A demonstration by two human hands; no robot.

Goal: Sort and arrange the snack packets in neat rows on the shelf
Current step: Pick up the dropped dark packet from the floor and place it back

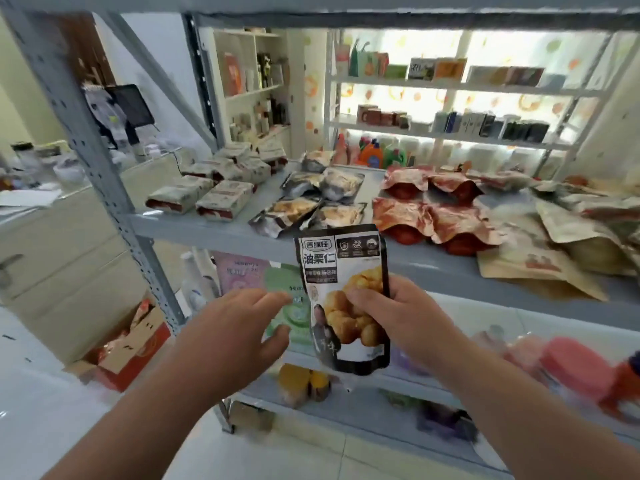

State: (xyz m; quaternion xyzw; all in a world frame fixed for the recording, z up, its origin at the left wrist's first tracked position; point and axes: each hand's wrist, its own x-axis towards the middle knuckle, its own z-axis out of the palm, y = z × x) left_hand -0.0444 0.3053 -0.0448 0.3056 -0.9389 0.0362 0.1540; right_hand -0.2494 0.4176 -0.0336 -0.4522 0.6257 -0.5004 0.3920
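Cardboard box (128, 344) on the floor at far left, flaps open, beside the grey upright of the rack. Shelf (194, 226) above it carries four groups of snack packets.

Leftmost group: white-and-red packets (207, 195), lying flat in two rows that run toward the back. Next: black-and-silver packets (322, 199), flat, roughly in pairs, front pair at the shelf's front edge.

Left hand (235, 327): below the shelf, fingers straight and slightly spread, holding nothing. Fingertips sit just beside the left edge of the held packet; cannot tell whether they touch it.

Held packet (341, 271): black, chestnuts printed on the front, upright, in the air in front of the shelf's front edge, directly below the black-and-silver group. Not on the shelf.

Right hand (398, 317): grips the packet's lower half, thumb pressed across the front, fingers curled round the right edge.

Right of centre: red foil packets (429, 209), overlapping. Far right: tan paper packets (554, 244), in a loose heap.
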